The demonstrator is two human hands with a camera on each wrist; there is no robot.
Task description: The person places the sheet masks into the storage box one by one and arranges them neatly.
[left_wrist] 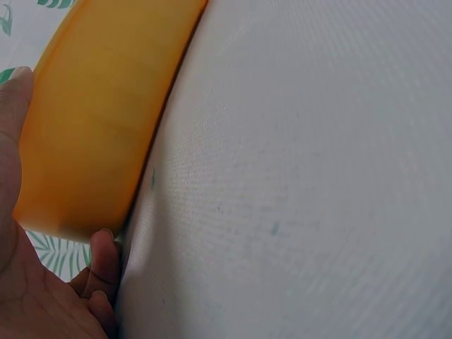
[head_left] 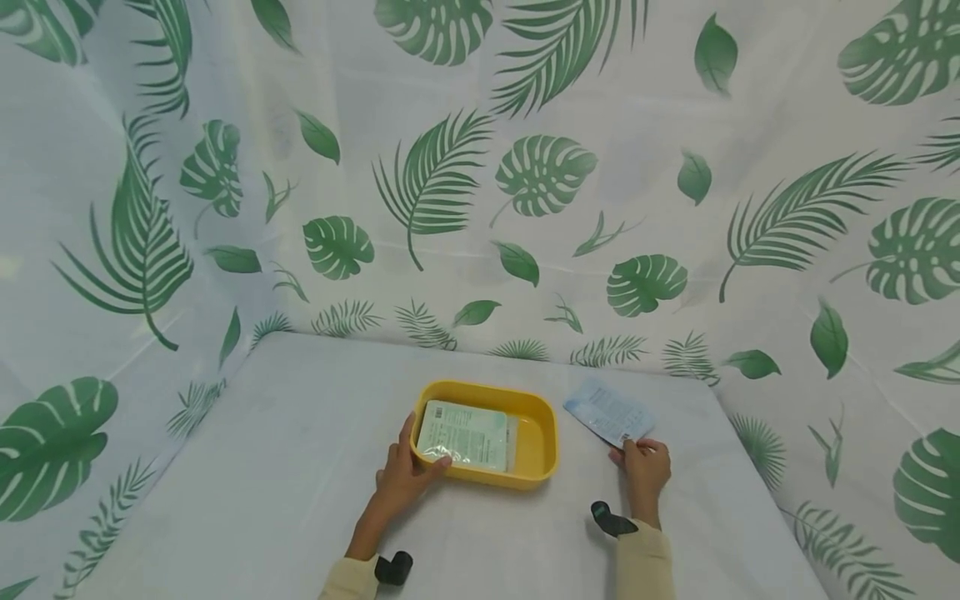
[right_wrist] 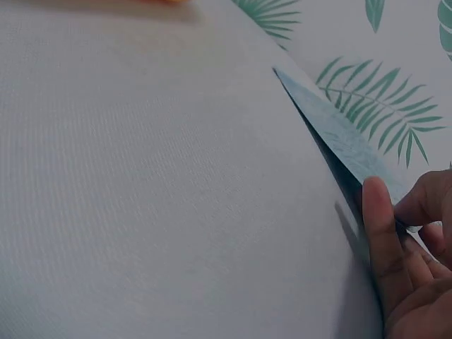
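Observation:
A yellow plastic bin (head_left: pixel 542 467) with rounded corners stands on the white-covered table. Inside it, toward the left, lies a pale green sachet (head_left: pixel 463 433) with printed text and a clear edge. My left hand (head_left: pixel 405 473) grips the bin's near left corner, thumb at the near rim and fingers along the left side. In the left wrist view, the bin's orange-looking wall (left_wrist: pixel 106 113) fills the space beside that hand. To the right of the bin, my right hand (head_left: pixel 647 468) pinches the near corner of a light blue sachet (head_left: pixel 606 410). That sachet is tilted, its near edge raised off the table.
The white table (head_left: pixel 300 450) runs back to a white cloth wall (head_left: pixel 465 192) printed with green leaves. Similar cloth closes the left and right sides. A dark wrist band (head_left: pixel 613 520) sits at the right sleeve, another band (head_left: pixel 394 568) at the left.

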